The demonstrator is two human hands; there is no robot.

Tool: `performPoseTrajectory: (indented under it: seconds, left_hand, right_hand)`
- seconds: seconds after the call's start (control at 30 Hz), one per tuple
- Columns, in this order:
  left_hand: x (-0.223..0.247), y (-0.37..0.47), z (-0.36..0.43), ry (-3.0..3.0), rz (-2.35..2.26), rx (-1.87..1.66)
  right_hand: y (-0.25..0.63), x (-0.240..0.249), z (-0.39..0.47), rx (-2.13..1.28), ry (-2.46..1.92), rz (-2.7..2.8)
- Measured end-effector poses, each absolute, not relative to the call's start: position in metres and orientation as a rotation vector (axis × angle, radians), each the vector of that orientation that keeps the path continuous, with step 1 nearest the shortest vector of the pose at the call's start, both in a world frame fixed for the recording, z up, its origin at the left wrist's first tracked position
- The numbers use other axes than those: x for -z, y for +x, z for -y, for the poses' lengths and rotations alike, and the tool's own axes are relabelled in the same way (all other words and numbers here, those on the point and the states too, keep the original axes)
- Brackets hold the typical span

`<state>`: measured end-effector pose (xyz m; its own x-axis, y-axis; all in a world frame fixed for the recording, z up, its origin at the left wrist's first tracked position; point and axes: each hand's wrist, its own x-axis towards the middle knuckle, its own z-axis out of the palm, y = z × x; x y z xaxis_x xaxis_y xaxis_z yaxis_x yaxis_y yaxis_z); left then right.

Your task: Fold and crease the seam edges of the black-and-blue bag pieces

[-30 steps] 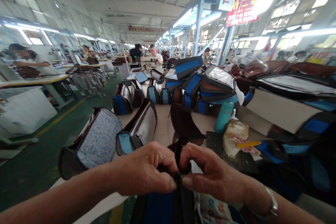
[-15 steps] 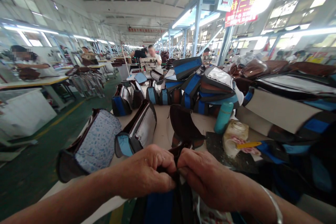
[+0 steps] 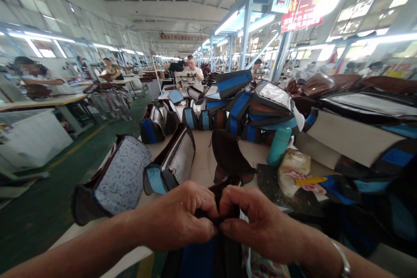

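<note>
My left hand (image 3: 182,215) is closed on the dark edge of a bag (image 3: 197,260) with a bright blue stripe down its side. Close beside it, my right hand (image 3: 256,221) pinches the same edge between thumb and bent forefinger. Both hands hide most of the gripped part. Just beyond them a dark brown flap (image 3: 228,152) lies on the work table (image 3: 200,160). Left of the flap stands a bag with a light blue end and pale lining (image 3: 178,160), and farther left one with blue-patterned lining (image 3: 122,178).
To the right are a teal bottle (image 3: 279,147), a stained plastic container (image 3: 295,165) and a yellow-handled tool (image 3: 311,180) on a dark board (image 3: 270,178). Stacked bags (image 3: 272,104) fill the back and right. A co-worker (image 3: 192,71) sits farther back.
My right hand's forefinger has lifted and arched, opening a gap above its thumb, while the left hand keeps its hold. The view has shifted slightly.
</note>
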<state>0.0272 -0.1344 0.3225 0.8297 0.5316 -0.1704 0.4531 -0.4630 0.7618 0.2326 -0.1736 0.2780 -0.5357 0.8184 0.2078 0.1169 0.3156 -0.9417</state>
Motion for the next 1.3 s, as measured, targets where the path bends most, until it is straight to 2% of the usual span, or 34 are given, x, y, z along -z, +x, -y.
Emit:
performPoseTrajectory:
  seconds: [0.13, 0.3, 0.37, 0.63, 0.73, 0.83, 1.0, 1.07, 1.3]
  left_hand:
    - [-0.322, 0.025, 0.135, 2.204, -0.734, -0.124]
    - [-0.325, 0.020, 0.136, 2.379, -0.623, -0.086]
    - [-0.327, 0.018, 0.136, 2.354, -0.599, -0.090]
    - [-0.325, 0.017, 0.129, 1.847, -0.727, -0.017]
    - [-0.316, 0.016, 0.125, 1.782, -0.761, 0.056]
    - [-0.312, 0.017, 0.122, 1.786, -0.736, 0.050]
    - [-0.319, 0.021, 0.126, 1.901, -0.722, -0.047]
    - [-0.321, 0.023, 0.130, 1.925, -0.790, -0.034]
    - [-0.316, 0.028, 0.140, 2.043, -0.931, -0.046]
  right_hand:
    - [0.231, -0.266, 0.175, -1.041, -0.816, 1.876]
    - [0.234, -0.250, 0.180, -0.186, -0.698, 2.192]
    - [0.235, -0.249, 0.181, 0.058, -0.618, 2.257]
    - [0.237, -0.265, 0.187, 0.613, -0.466, 2.371]
    - [0.237, -0.262, 0.190, 0.708, -0.469, 2.373]
    - [0.239, -0.257, 0.190, 0.545, -0.497, 2.399]
    - [0.239, -0.255, 0.185, -0.505, -0.770, 2.161]
    - [0.239, -0.258, 0.182, -0.781, -0.827, 2.047]
    - [0.239, -0.268, 0.175, -1.092, -0.855, 2.018]
